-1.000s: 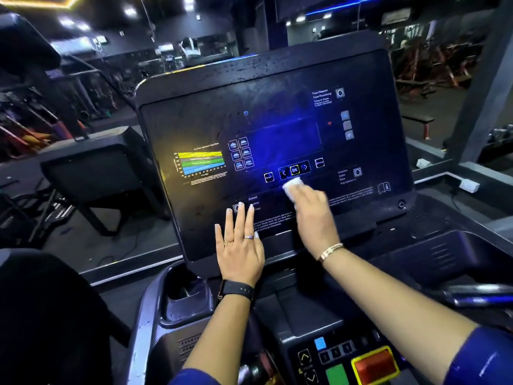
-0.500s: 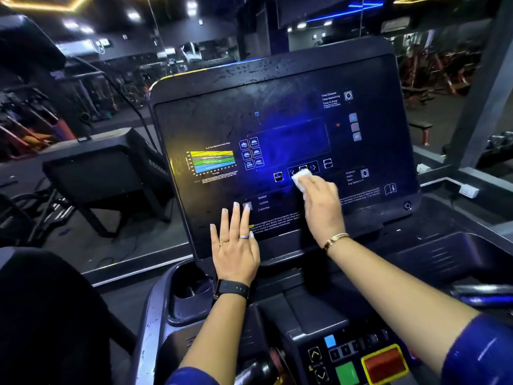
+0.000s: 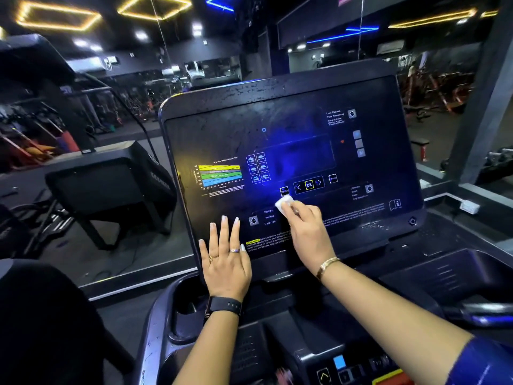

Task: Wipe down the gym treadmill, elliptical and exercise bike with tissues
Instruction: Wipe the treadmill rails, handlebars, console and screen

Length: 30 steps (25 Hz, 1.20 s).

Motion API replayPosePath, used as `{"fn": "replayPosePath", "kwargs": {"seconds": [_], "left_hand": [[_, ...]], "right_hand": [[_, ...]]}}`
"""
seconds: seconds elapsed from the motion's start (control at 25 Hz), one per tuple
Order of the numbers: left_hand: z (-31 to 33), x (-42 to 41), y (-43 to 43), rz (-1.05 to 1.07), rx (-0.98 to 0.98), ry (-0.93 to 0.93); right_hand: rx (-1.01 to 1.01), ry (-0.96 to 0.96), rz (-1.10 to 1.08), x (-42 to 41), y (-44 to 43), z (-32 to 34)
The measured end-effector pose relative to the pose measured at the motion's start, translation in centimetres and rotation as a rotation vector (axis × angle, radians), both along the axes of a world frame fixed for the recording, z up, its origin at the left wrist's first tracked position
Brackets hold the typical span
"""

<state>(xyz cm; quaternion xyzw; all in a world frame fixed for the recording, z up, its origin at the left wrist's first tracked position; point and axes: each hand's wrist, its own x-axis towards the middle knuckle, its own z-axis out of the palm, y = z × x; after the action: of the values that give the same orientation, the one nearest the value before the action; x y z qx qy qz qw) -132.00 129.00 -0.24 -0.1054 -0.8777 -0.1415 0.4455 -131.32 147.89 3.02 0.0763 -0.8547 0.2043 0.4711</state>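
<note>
The treadmill console [image 3: 291, 120] is smooth, dark, glossy plastic. Fine droplets speckle its upper band, and its face is hazy with smears under blue reflections. The tissue [image 3: 283, 203] is white paper, soft and crumpled. A bracelet [image 3: 327, 264] on the right wrist is shiny gold-coloured metal, and a ring [image 3: 234, 250] is polished metal. The watch strap [image 3: 224, 305] is matt black and smooth, seemingly rubber. The sleeve [image 3: 485, 362] at near right is blue cloth with a satin sheen. The cup holder [image 3: 177, 315] at near left is smooth moulded plastic with a dull gloss. The neighbouring console [image 3: 111, 187] on the left looks matt black.
</note>
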Motion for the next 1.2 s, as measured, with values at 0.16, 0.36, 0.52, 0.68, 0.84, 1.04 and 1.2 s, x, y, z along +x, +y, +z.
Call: {"fn": "replayPosePath", "kwargs": {"seconds": [0.16, 0.36, 0.52, 0.68, 0.84, 1.04, 1.2], "left_hand": [[-0.1, -0.1, -0.5, -0.003, -0.007, 0.003], [-0.4, -0.1, -0.9, -0.011, -0.036, 0.029], [-0.2, -0.2, -1.3, -0.016, -0.037, 0.020], [-0.7, -0.2, -2.6, -0.037, 0.013, 0.041], [-1.6, -0.1, -4.4, -0.077, 0.056, 0.031], [-2.0, 0.3, -5.4, -0.163, 0.107, -0.006], [-1.9, 0.7, -6.3, -0.219, 0.140, -0.040]], "right_hand": [[0.199, -0.044, 0.092, 0.0, -4.2, 0.4], [0.230, 0.039, 0.174, 2.2, -3.8, -2.8], [-0.172, -0.051, 0.043, 1.1, -5.6, 0.7], [0.182, -0.053, 0.194, 0.7, -8.0, 0.2], [0.444, 0.099, 0.301, 1.9, -5.9, -3.1], [0.078, 0.023, 0.169, -1.4, -6.8, 1.7], [0.310, -0.012, 0.312, -1.0, -10.6, 1.3]]}}
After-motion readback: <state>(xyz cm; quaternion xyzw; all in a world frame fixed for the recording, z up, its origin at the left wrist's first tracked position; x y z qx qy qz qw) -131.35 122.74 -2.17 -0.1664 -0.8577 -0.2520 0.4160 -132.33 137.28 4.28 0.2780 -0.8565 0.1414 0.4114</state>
